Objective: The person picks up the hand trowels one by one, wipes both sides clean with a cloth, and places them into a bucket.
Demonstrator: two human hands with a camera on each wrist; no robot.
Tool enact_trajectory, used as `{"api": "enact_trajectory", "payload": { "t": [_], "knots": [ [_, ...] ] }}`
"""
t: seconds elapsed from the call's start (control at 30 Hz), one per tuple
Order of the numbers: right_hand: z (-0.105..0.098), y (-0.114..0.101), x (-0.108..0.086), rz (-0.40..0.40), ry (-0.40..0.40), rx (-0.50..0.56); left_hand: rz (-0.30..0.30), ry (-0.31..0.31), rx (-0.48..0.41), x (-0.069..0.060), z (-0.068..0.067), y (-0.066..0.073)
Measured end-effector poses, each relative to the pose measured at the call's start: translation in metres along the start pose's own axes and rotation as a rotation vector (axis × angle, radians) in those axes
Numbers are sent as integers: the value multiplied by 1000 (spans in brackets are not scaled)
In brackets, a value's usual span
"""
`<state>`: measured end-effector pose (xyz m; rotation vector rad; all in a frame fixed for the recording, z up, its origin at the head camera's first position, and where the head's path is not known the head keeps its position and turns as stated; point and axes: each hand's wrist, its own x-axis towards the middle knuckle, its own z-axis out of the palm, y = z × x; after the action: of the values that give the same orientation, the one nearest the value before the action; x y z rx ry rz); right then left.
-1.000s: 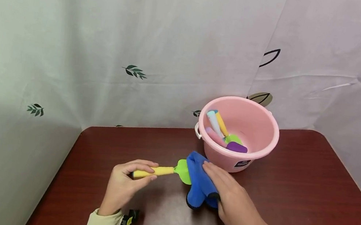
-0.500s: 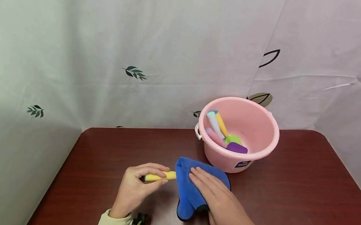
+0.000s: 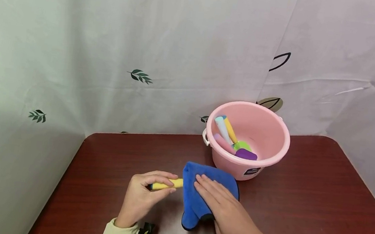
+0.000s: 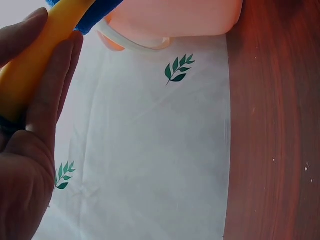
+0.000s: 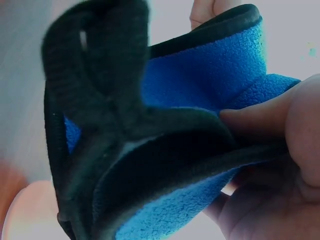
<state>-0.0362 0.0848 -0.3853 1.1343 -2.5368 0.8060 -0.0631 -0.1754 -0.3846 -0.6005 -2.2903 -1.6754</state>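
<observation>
My left hand [image 3: 141,194] pinches the yellow handle [image 3: 179,183] of a small spade-like tool between thumb and fingers. In the left wrist view, the same handle [image 4: 47,52] runs up between the thumb and the straighter fingers. A blue cloth [image 3: 192,205] with dark edging is folded over the tool's far end and hides its green blade. My right hand [image 3: 229,213] lies over this cloth, fingers flat along its top. In the right wrist view, the thumb presses into the folded cloth [image 5: 195,82], with fingers behind, so the hand grips it from both sides.
A pink bucket [image 3: 282,146] with a white handle [image 3: 206,137] stands behind the cloth. Inside lie a pale blue handle [image 3: 222,129], a yellow handle, a pink handle, and green and purple blades. The brown table [image 3: 320,192] meets a pale printed curtain [image 3: 182,36].
The cloth has slid left over the green blade, which was partly visible one second ago. My left hand has shifted slightly right and nearer. The last half second shows very little movement.
</observation>
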Motion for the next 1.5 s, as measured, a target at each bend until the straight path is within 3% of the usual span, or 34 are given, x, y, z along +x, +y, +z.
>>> {"api": "enact_trajectory", "payload": {
  "t": [0.43,0.67,0.83,1.1,1.37,1.5],
  "knots": [
    [-1,3,-1,30,-35,-33,18,-13,-13,1,-1,-1],
    [-3,6,0,106,-64,-21,-1,-8,-15,1,-5,0],
    [-6,8,2,187,-105,16,-15,0,-43,-1,-11,-1],
    [-9,12,3,208,-84,-6,-25,48,-48,-3,-23,1],
    [-9,15,3,200,-70,-54,55,76,-99,-4,-30,-1],
    [-9,17,2,213,-86,-69,42,93,-112,-5,-34,-1]
  ]
}}
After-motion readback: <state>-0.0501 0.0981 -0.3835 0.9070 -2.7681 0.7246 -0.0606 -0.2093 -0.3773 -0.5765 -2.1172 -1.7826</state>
